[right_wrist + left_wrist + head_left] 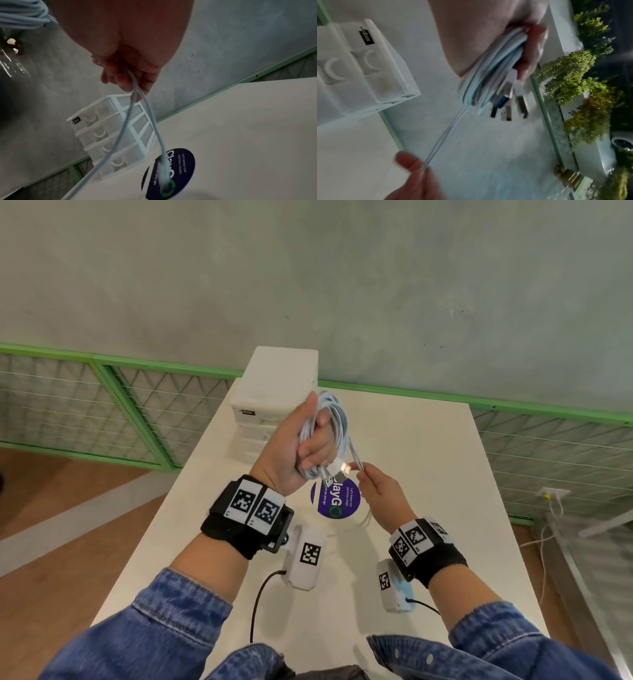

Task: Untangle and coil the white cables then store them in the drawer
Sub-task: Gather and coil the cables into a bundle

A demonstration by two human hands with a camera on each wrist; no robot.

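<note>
My left hand (pixel 310 445) is raised above the table and grips a bundle of coiled white cables (pixel 334 419), wound round the hand. In the left wrist view the coil (pixel 489 70) sits between palm and fingers, with several USB plugs (pixel 508 102) sticking out below. Two loose strands (pixel 443 136) run from the coil to my right hand (pixel 373 491), which pinches them between thumb and fingertips. Below the right hand the strands (pixel 135 121) hang down, and one blurred cable end (pixel 164 181) dangles over the table. The white drawer unit (pixel 274 395) stands at the table's far edge, its drawers closed.
A round dark blue sticker (pixel 337 499) lies on the white table (pixel 428 457) under my hands. Green mesh railing (pixel 102 405) runs behind the table, with a grey wall beyond. A white socket with cords (pixel 551 494) sits low at the right.
</note>
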